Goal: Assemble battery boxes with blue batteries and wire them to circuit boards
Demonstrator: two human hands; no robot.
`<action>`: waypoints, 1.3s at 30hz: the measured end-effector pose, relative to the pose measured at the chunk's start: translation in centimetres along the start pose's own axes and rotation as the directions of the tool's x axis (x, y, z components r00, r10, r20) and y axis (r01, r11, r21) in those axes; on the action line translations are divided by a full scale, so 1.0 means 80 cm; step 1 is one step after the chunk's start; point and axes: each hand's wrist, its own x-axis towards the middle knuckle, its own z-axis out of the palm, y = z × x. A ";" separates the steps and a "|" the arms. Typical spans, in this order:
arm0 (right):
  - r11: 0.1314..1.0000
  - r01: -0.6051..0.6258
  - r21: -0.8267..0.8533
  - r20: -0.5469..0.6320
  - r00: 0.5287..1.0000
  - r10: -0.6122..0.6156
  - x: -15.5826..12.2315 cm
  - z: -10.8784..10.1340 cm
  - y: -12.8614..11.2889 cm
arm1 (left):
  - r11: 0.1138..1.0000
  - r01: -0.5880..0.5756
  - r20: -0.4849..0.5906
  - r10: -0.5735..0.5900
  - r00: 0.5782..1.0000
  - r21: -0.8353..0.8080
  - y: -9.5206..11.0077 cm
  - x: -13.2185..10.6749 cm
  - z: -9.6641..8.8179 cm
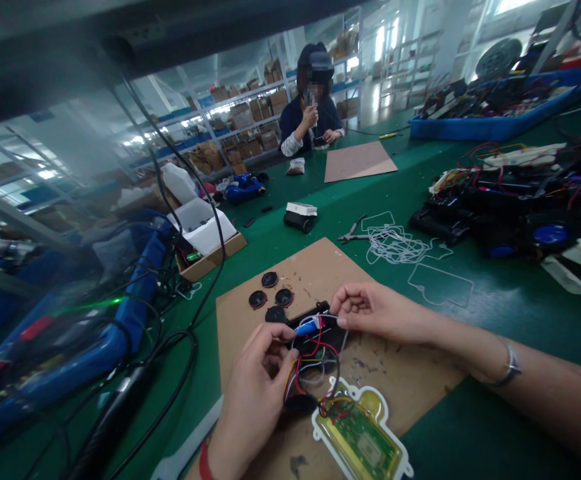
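A black plastic housing point(331, 339) lies on the brown board with a blue cylindrical battery point(307, 327) at its upper edge. Red, yellow, white and black wires point(315, 367) loop out of it. My left hand point(263, 387) is curled round the housing's left edge, index fingertip against the battery's end. With thumb and forefinger together, my right hand point(365, 310) pinches a thin grey wire point(344, 337) at the battery's right end. Wires run down to a green circuit board in a clear yellowish case with a white rim point(363, 433).
Several round black speakers point(269, 280) sit on the brown board point(320, 257). Beyond are pliers point(353, 230), a white cable tangle point(395, 243) and a black-and-white part point(300, 217). Black housings point(495, 207) pile up right; a blue bin point(145, 267) stands left. A co-worker point(313, 107) sits opposite.
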 end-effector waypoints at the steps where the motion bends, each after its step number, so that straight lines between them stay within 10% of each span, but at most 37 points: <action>1: 0.998 0.035 -0.052 -0.012 0.999 -0.035 0.000 0.001 0.001 | 1.000 -0.006 -0.012 0.006 1.000 0.009 0.000 -0.001 0.000; 11: 0.918 0.252 -0.305 -0.165 0.936 -0.312 -0.003 0.006 0.000 | 0.999 -0.031 -0.138 0.028 0.990 -0.017 -0.004 -0.002 0.010; 24: 0.891 0.293 -0.347 -0.113 0.930 -0.350 -0.001 0.006 0.002 | 0.999 0.040 -0.151 -0.036 0.988 0.020 -0.001 -0.001 0.002; 31: 0.918 0.316 -0.238 -0.112 0.930 -0.349 0.002 0.012 0.007 | 0.979 -0.128 -0.055 0.138 0.989 0.161 0.007 0.010 -0.006; 39: 0.978 0.202 0.056 0.094 0.974 -0.206 0.002 0.002 -0.005 | 1.000 -0.017 0.017 0.017 1.000 0.021 0.014 -0.002 -0.008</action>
